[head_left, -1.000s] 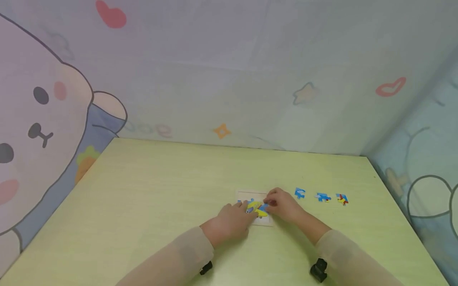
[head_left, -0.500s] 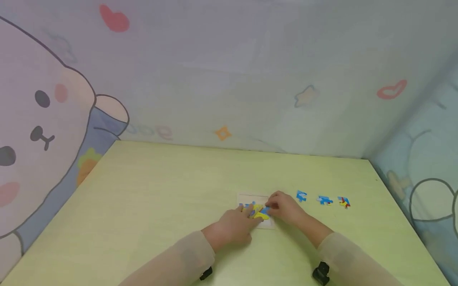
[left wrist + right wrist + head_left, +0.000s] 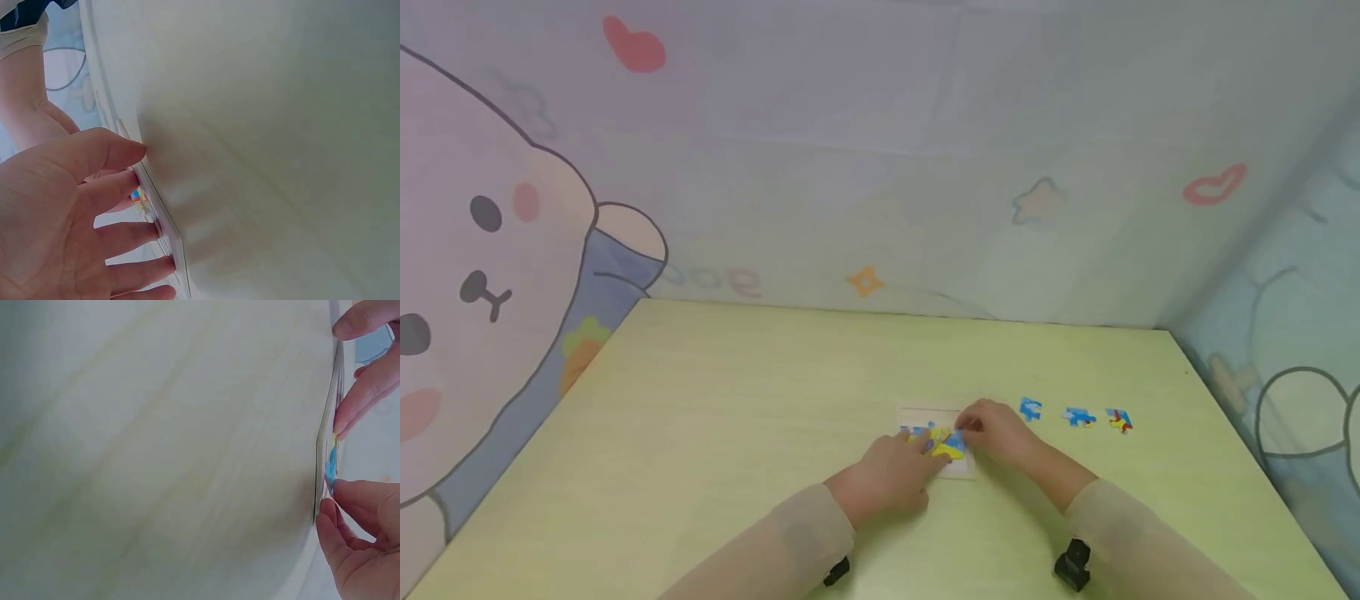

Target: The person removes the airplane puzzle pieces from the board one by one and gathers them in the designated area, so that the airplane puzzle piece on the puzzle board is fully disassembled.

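A small pale puzzle board (image 3: 927, 414) lies on the table in front of me, with joined blue and yellow jigsaw pieces (image 3: 947, 451) on it. My left hand (image 3: 891, 477) rests over the board's left part, its straight fingertips on the pieces. In the left wrist view those fingers (image 3: 134, 240) reach across the board's near edge, hiding most of the picture. My right hand (image 3: 997, 433) is at the board's right side and pinches a blue puzzle piece (image 3: 330, 467), which is tilted up against the picture in the right wrist view.
Right of the board lie three loose pieces: a blue one (image 3: 1031, 408), a blue one with a little red (image 3: 1078, 417) and a red, yellow and blue one (image 3: 1119, 420). A printed cloth (image 3: 880, 167) hangs behind the light table (image 3: 737, 400).
The left hand has shifted slightly rightward over the pieces. The right hand keeps its pinch at the right side, and the loose pieces stay where they were.
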`<state>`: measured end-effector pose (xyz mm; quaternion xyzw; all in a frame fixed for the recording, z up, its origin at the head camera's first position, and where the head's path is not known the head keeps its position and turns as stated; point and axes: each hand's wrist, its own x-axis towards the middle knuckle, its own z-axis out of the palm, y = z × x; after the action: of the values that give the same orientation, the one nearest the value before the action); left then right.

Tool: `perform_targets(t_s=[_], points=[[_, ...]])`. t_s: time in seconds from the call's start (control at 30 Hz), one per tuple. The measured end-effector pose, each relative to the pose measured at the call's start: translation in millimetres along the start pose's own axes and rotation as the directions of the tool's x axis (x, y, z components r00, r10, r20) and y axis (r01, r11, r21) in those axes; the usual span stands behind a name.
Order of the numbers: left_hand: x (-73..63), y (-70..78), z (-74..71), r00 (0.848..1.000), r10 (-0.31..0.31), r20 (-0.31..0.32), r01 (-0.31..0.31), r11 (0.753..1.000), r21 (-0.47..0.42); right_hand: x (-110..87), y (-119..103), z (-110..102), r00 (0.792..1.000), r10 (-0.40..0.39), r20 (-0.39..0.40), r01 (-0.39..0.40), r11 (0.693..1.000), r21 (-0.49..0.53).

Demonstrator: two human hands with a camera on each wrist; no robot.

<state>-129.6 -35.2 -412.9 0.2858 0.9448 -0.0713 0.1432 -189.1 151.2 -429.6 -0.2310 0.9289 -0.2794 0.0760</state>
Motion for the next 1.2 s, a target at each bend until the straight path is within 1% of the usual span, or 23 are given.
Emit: perform_targets(t_s=[0.1, 0.33, 0.57, 0.67, 0.93, 1.1, 1.2], points=[[-0.3, 1.1, 0.3, 1.0, -0.001, -0.001, 0.001, 1.0, -0.003, 1.4, -0.5, -1.3, 0.999, 0.041, 0.003, -0.041, 0.999, 0.027], [0.8, 1.5, 0.4, 1.0, -0.003, 0.012, 0.003, 1.0, 0.006, 2.8, 4.0, -3.3, 0.998, 0.06, 0.034, -0.063, 0.992, 0.105], [2.5, 0.8, 2.1, 1.0, 0.003, 0.01, -0.003, 1.0, 0.0, 2.9, 9.7, -2.9, 0.995, 0.09, 0.05, -0.099, 0.974, 0.206], [2.1, 0.4, 0.4, 1.0, 0.003, 0.012, -0.003, 1.0, 0.002, 3.8, 11.2, -3.5, 0.993, 0.103, 0.057, -0.114, 0.964, 0.242], [1.3, -1.2, -4.6, 1.0, -0.003, 0.009, 0.003, 1.0, -0.006, 5.2, 12.6, -7.4, 0.996, 0.079, 0.047, -0.088, 0.96, 0.266], [-0.1, 0.0, -5.0, 1.0, -0.006, 0.016, 0.006, 1.0, -0.016, 2.2, 15.0, -8.7, 0.994, 0.101, 0.034, -0.107, 0.96, 0.259], [0.0, 1.3, -4.7, 1.0, -0.005, 0.024, 0.005, 1.0, -0.015, -1.4, 16.7, -9.5, 0.992, 0.119, 0.042, -0.125, 0.952, 0.278]])
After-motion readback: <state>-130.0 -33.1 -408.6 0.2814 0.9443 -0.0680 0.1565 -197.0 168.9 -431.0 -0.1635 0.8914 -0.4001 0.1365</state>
